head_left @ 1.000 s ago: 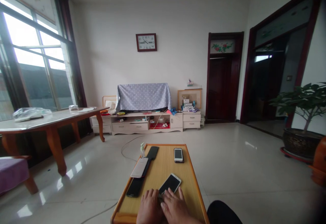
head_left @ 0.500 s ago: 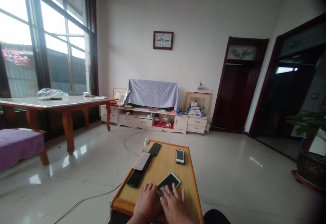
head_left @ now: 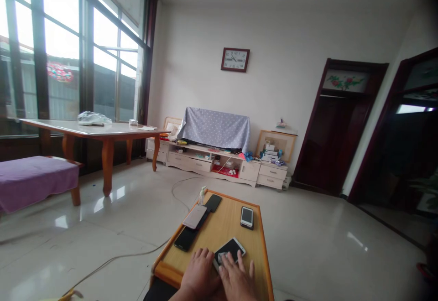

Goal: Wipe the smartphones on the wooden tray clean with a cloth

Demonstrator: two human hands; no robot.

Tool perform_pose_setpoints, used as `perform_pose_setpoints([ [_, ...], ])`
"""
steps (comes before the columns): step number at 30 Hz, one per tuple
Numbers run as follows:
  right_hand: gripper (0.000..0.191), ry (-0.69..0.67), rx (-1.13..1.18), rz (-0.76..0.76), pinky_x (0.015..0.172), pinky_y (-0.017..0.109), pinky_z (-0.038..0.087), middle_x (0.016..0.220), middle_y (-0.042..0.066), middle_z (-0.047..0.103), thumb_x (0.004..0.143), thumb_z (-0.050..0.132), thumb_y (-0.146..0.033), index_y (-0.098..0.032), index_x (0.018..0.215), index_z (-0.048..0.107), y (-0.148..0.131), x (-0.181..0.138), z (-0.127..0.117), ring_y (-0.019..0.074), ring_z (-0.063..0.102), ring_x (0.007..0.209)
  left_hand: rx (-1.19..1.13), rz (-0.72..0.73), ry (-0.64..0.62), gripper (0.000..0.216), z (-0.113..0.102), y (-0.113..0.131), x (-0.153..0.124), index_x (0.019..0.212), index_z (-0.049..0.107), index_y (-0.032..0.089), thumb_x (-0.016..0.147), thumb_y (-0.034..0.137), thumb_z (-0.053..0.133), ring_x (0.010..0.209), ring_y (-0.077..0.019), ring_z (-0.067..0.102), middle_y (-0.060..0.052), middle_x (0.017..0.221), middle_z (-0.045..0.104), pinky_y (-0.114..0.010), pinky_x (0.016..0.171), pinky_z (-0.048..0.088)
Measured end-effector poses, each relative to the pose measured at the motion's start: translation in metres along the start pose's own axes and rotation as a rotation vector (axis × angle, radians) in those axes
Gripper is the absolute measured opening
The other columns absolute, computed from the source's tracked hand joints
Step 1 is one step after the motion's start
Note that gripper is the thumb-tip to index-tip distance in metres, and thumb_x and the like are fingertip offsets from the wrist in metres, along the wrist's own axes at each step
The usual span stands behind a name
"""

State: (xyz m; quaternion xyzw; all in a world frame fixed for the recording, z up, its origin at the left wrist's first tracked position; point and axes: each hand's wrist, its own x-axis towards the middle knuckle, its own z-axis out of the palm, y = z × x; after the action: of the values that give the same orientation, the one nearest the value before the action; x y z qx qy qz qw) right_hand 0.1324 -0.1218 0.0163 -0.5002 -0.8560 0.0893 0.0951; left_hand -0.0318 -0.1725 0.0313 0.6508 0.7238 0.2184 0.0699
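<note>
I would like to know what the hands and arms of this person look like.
The left grip and right grip are bare hands: no glove or ring is visible. No sleeve shows on the arms before the picture ends.

Daylight enters through the windows (head_left: 63,41) at left, overexposing the panes to white, while the glossy floor (head_left: 318,241) returns patches of glare, the doorway (head_left: 390,155) at right lies in deep shadow, and wide-angle distortion stretches the edges

The left hand (head_left: 199,267) and right hand (head_left: 236,273) are bare; dark clothing (head_left: 159,290) shows at near left.
</note>
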Motion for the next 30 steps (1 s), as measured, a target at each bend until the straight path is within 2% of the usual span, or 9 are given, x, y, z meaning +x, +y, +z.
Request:
perform_pose_setpoints([
  [2, 0.051, -0.031, 0.045, -0.08, 0.118, 0.073, 0.013, 0.154, -0.009, 0.044, 0.104, 0.017, -0.06, -0.052, 0.148, 0.042, -0.008, -0.007, 0.006, 0.0327, 0.025, 0.151, 0.003, -0.004, -0.005, 0.027, 0.001, -0.001, 0.0, 0.099, 0.065, 0.026, 0.076, 0.038, 0.059, 0.112, -0.0282, 0.053, -0.008, 0.114, 0.064, -0.04, 0.101, 0.038],
  [4, 0.051, -0.042, 0.056, -0.095, 0.118, 0.073, 0.016, 0.154, -0.009, 0.044, 0.103, 0.017, -0.061, -0.053, 0.148, 0.041, -0.01, -0.009, 0.006, 0.0328, 0.025, 0.151, 0.002, -0.007, -0.006, 0.026, 0.001, -0.001, 0.0, 0.098, 0.065, 0.026, 0.076, 0.038, 0.059, 0.112, -0.0283, 0.053, -0.008, 0.113, 0.064, -0.04, 0.101, 0.038],
  [10, 0.057, 0.021, -0.077, 0.129, 0.114, 0.078, 0.015, 0.158, -0.005, 0.04, 0.102, 0.021, -0.064, -0.043, 0.149, 0.045, 0.015, 0.006, -0.011, 0.0384, 0.022, 0.151, 0.004, -0.008, -0.006, 0.043, -0.004, 0.001, -0.002, 0.106, 0.064, 0.026, 0.073, 0.055, 0.064, 0.117, -0.0308, 0.051, -0.008, 0.121, 0.062, -0.042, 0.103, 0.038],
  [12, 0.057, 0.017, -0.088, 0.141, 0.114, 0.078, 0.015, 0.158, -0.004, 0.039, 0.102, 0.023, -0.064, -0.042, 0.15, 0.043, 0.017, 0.008, -0.011, 0.0384, 0.021, 0.152, 0.008, -0.012, -0.011, 0.043, -0.004, 0.001, -0.002, 0.106, 0.064, 0.026, 0.073, 0.055, 0.064, 0.118, -0.031, 0.051, -0.008, 0.122, 0.062, -0.042, 0.103, 0.037],
  [19, 0.056, -0.059, 0.037, -0.068, 0.118, 0.074, 0.011, 0.156, -0.008, 0.041, 0.102, 0.015, -0.062, -0.049, 0.148, 0.043, -0.002, -0.009, 0.007, 0.0341, 0.024, 0.151, 0.014, -0.028, -0.022, 0.029, -0.003, 0.002, 0.0, 0.1, 0.065, 0.025, 0.076, 0.042, 0.059, 0.113, -0.0298, 0.053, -0.009, 0.115, 0.063, -0.042, 0.103, 0.037],
  [26, 0.058, 0.042, -0.088, 0.136, 0.113, 0.077, 0.019, 0.158, -0.004, 0.04, 0.102, 0.02, -0.064, -0.043, 0.151, 0.042, 0.026, 0.009, -0.002, 0.0377, 0.023, 0.151, 0.012, -0.034, -0.03, 0.042, -0.012, 0.006, -0.004, 0.106, 0.065, 0.027, 0.072, 0.052, 0.065, 0.12, -0.0322, 0.05, -0.008, 0.123, 0.062, -0.043, 0.106, 0.036],
  [30, 0.059, 0.01, -0.081, 0.105, 0.115, 0.076, 0.017, 0.158, -0.003, 0.039, 0.101, 0.022, -0.064, -0.041, 0.152, 0.042, 0.018, 0.003, 0.005, 0.038, 0.024, 0.151, 0.011, -0.046, -0.029, 0.042, -0.012, 0.006, -0.004, 0.106, 0.065, 0.026, 0.072, 0.052, 0.065, 0.12, -0.0318, 0.051, -0.008, 0.122, 0.062, -0.043, 0.106, 0.036],
])
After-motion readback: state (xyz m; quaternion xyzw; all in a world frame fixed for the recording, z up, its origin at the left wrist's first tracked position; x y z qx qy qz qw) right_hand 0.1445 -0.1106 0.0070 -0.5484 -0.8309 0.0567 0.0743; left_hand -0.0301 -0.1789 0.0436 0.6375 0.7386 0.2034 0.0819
